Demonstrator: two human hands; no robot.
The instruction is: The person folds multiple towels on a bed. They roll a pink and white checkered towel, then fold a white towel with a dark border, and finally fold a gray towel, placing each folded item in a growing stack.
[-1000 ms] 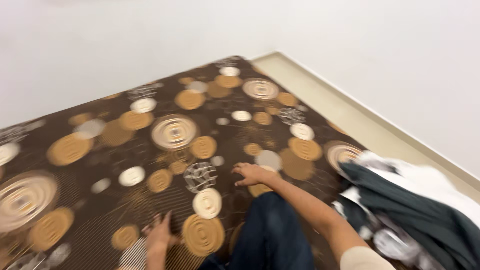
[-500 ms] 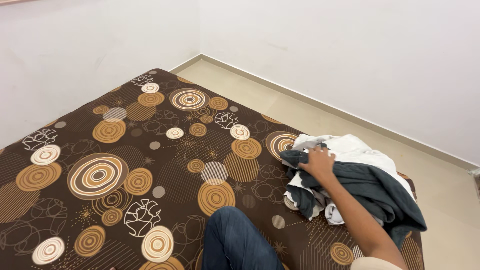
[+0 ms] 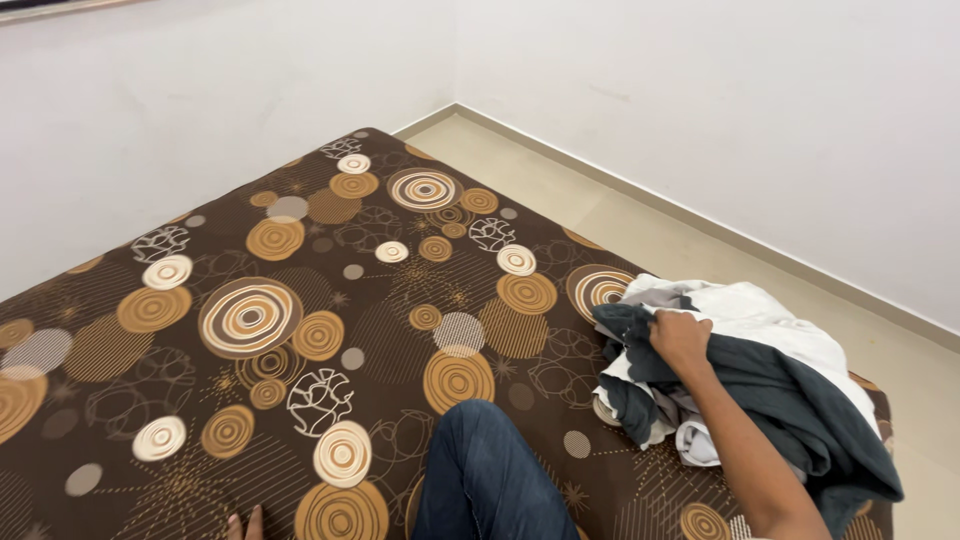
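Mattress [image 3: 300,300] lies on the floor [image 3: 640,230], its far corner near the meeting of two walls. Pile of clothes [image 3: 760,380] sits on the mattress at its right edge. Right hand [image 3: 680,338] rests on top of the pile. Knee [image 3: 480,450] lies left of the pile, at the near edge. Left hand [image 3: 243,524] touches the mattress, well left of the knee.

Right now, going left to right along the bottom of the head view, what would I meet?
Left hand fingertips → denim-clad knee → right hand on the dark grey garment → white clothes, all on the circle-patterned mattress.
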